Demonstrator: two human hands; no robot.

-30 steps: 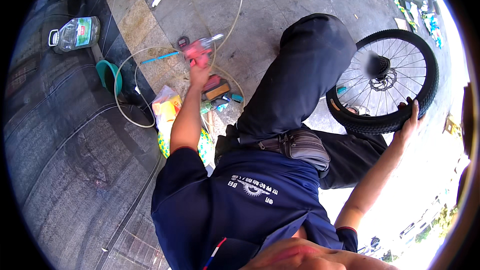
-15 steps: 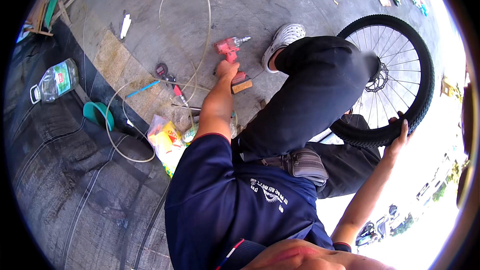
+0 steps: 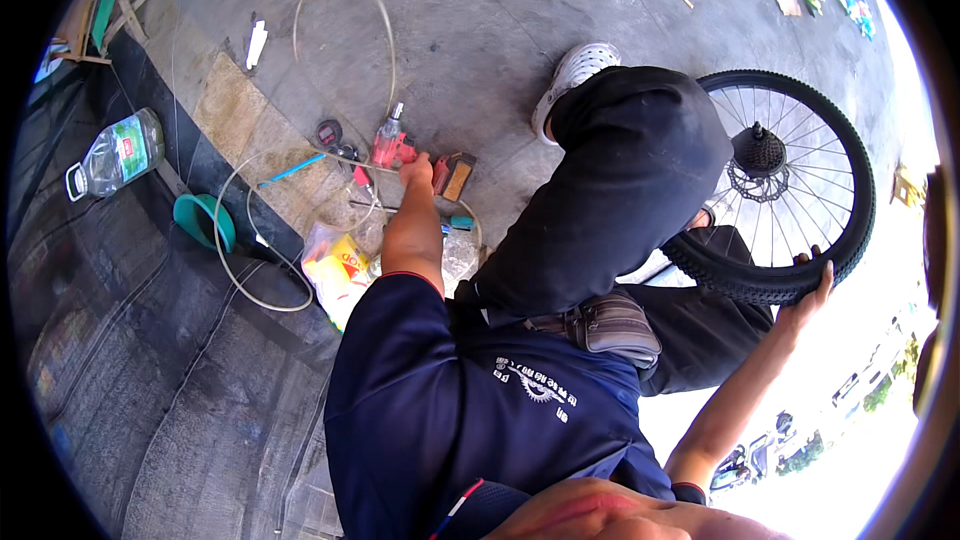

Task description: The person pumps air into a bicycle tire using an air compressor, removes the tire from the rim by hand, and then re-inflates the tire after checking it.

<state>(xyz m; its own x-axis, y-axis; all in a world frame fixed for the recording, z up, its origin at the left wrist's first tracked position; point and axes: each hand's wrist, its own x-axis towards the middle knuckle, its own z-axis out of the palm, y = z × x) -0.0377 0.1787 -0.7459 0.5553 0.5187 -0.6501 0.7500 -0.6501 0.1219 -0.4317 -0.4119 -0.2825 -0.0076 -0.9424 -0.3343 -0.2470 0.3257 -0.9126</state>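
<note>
My left hand (image 3: 416,171) is closed around the handle of a red cordless impact wrench (image 3: 387,148). The wrench's silver socket end points away from me, and its battery base (image 3: 455,177) lies toward my knee. On the right, my right hand (image 3: 808,292) grips the black knobby tyre of a bicycle wheel (image 3: 861,175) at its near edge. The wheel leans beside my bent leg, its cassette (image 3: 764,152) and brake disc facing up. My leg hides part of the wheel's left side.
A clear hose (image 3: 232,285) loops over the floor near a digital gauge (image 3: 328,133) and a blue stick (image 3: 291,172). Plastic bags (image 3: 338,270), a teal bucket (image 3: 190,215) and a large water bottle (image 3: 120,152) lie left. My shoe (image 3: 575,80) stands ahead.
My left hand has brought the impact wrench left and nearer, turning its socket end from rightward to away from me. The wheel has tipped and dropped slightly, showing its cassette clearly.
</note>
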